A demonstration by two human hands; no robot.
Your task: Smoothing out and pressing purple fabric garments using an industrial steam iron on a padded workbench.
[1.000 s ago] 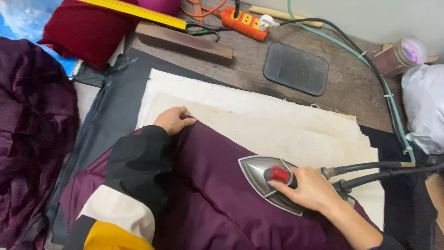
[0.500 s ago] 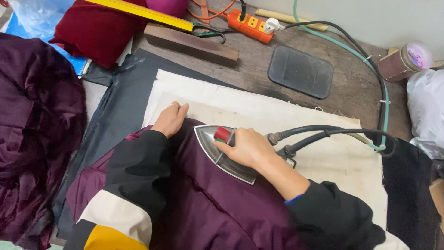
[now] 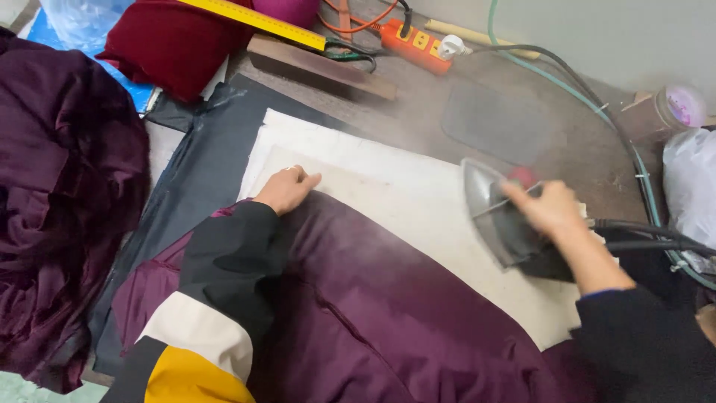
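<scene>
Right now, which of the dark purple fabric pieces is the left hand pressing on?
The purple garment spread flat over the cream pressing cloth, under the left hand. The other purple fabric lies bunched in a heap at the far left, untouched.

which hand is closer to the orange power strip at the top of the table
The right. The right hand, gripping the iron, sits below and slightly right of the orange power strip. The left hand lies farther down-left, on the purple fabric.

Plum-purple fabric (image 3: 388, 313) lies on a cream pressing cloth (image 3: 418, 201). The iron (image 3: 500, 216) is silver-grey with a red knob. An orange power strip (image 3: 414, 46) and yellow ruler (image 3: 257, 21) sit at the surface's far edge.
</scene>
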